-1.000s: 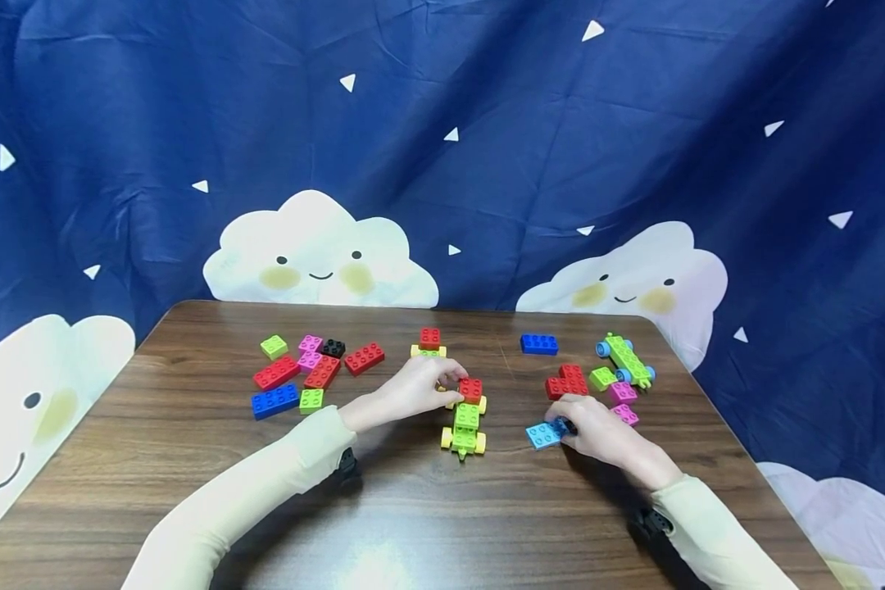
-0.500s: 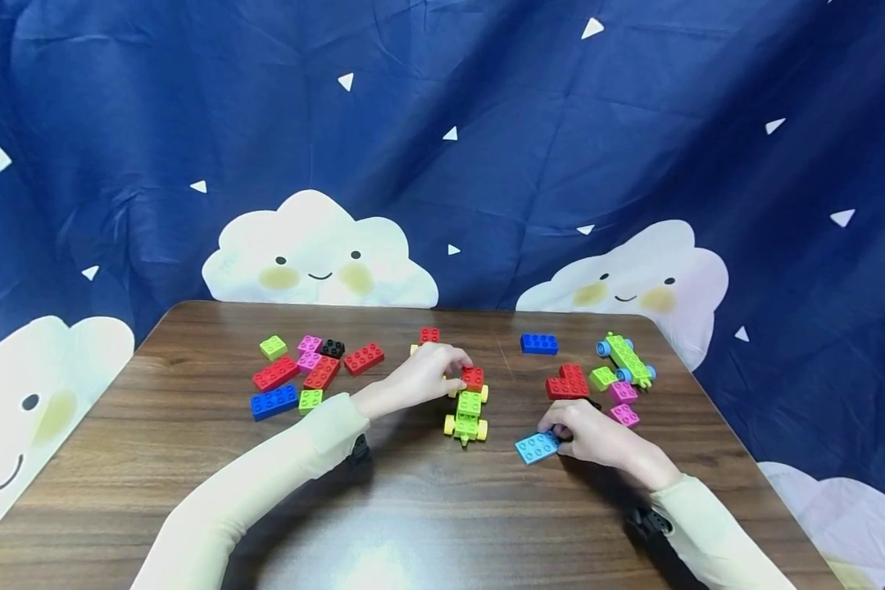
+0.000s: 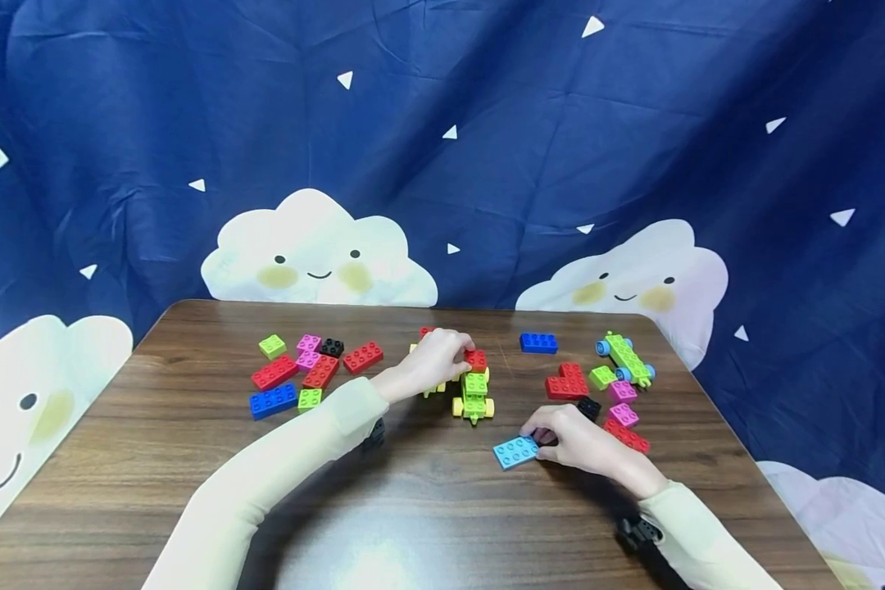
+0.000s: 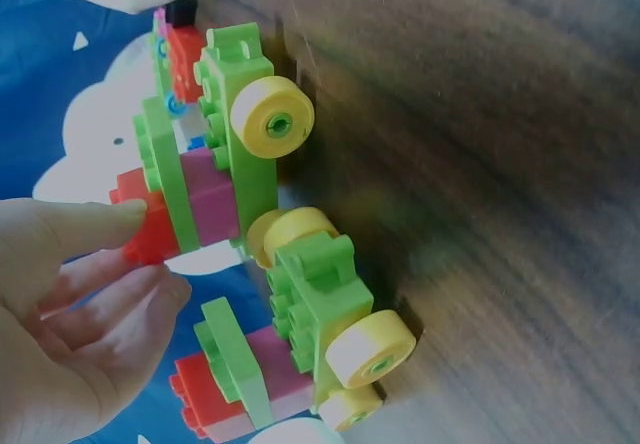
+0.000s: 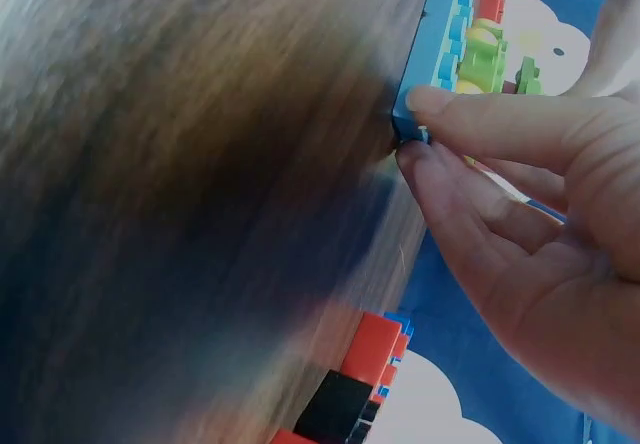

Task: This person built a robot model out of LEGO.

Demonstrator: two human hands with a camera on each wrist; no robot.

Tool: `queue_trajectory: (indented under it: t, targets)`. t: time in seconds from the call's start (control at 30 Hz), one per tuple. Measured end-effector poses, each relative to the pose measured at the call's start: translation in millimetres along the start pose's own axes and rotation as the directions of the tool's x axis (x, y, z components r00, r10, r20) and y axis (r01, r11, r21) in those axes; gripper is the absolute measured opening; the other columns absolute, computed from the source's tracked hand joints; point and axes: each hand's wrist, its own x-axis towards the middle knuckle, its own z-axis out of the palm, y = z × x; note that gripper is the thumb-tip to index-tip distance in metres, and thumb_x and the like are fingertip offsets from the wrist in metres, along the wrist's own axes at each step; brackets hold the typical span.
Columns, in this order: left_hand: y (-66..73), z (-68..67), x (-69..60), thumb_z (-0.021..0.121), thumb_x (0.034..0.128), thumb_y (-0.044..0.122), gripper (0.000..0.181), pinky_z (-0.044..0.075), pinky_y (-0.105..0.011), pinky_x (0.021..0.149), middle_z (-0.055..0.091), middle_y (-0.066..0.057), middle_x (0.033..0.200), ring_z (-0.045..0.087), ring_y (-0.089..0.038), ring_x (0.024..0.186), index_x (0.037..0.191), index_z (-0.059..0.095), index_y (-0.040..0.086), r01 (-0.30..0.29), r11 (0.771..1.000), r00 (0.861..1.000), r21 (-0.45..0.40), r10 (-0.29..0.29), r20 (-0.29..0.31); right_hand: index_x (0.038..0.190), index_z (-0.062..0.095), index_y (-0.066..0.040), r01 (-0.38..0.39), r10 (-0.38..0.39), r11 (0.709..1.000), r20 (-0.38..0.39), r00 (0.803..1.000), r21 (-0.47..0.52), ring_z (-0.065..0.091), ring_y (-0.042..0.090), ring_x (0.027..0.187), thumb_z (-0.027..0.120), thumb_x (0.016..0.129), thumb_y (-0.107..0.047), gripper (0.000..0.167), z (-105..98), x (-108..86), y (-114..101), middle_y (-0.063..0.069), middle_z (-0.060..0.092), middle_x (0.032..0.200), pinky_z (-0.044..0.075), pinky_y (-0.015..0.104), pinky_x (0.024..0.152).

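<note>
In the head view, the left hand (image 3: 433, 359) pinches the red brick (image 3: 477, 358) topping a green car (image 3: 475, 385); another car (image 4: 338, 304) stands just beside, toward ten o'clock. At five o'clock from the held car, the right hand (image 3: 571, 440) pinches a light-blue brick (image 3: 514, 452) by its three-o'clock end.

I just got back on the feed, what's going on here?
A person is at a table of toy blocks. The left hand pinches the red block topping a green car with yellow wheels; a similar car stands beside it. The right hand pinches one end of a light blue block, nearer the person. A green base with blue wheels sits off to the right.
</note>
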Motion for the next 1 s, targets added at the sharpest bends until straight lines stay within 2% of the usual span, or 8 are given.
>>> queue_trajectory:
  t: [0.17, 0.5, 0.73, 1.0]
  targets:
    - [-3.4, 0.3, 8.1, 0.072, 0.0905, 0.015, 0.023, 0.056, -0.034, 0.083, 0.074, -0.011, 0.105, 0.067, -0.021, 0.090, 0.111, 0.070, 0.003, 0.001, 1.000, 1.000, 0.021, -0.001, 0.006, 0.104, 0.072, -0.006, 0.013, -0.013, 1.000, -0.005, 1.000, 0.013, 0.067, 0.012, 0.085, 0.077, 0.080, -0.001, 0.025, 3.1, 2.9, -4.5, 0.006, 0.072, 0.100, 0.058, 0.026, 0.074]
    - [-8.4, -1.0, 20.7, 0.072, 0.0903, 0.014, 0.022, 0.056, -0.036, 0.085, 0.075, -0.011, 0.103, 0.068, -0.025, 0.092, 0.109, 0.071, 0.003, 0.004, 0.997, 1.000, 0.080, -0.004, 0.002, 0.106, 0.072, -0.007, 0.028, -0.028, 1.000, 0.021, 0.999, 0.005, 0.064, 0.009, 0.084, 0.077, 0.083, -0.007, 0.024, 11.9, 20.3, -16.9, 0.004, 0.071, 0.099, 0.056, 0.023, 0.074]
    - [-8.0, 0.0, 25.4, 0.070, 0.0916, 0.015, 0.023, 0.056, -0.036, 0.088, 0.075, -0.010, 0.106, 0.069, -0.024, 0.097, 0.111, 0.070, 0.004, 0.001, 0.995, 1.000, 0.100, -0.003, 0.016, 0.107, 0.072, -0.007, 0.066, -0.066, 0.998, 0.035, 0.997, 0.005, 0.065, 0.010, 0.084, 0.077, 0.085, -0.012, 0.023, 18.4, 37.8, -29.2, 0.003, 0.072, 0.098, 0.056, 0.024, 0.075]
    - [-7.8, 0.1, 25.6, 0.070, 0.0922, 0.016, 0.024, 0.056, -0.035, 0.088, 0.074, -0.011, 0.106, 0.069, -0.025, 0.098, 0.113, 0.070, 0.004, 0.002, 0.997, 1.000, 0.073, -0.003, 0.014, 0.108, 0.072, -0.009, 0.083, -0.084, 0.996, 0.041, 0.996, 0.015, 0.065, 0.010, 0.085, 0.076, 0.086, -0.014, 0.023, 25.6, 55.3, -38.3, 0.002, 0.072, 0.101, 0.056, 0.025, 0.076]
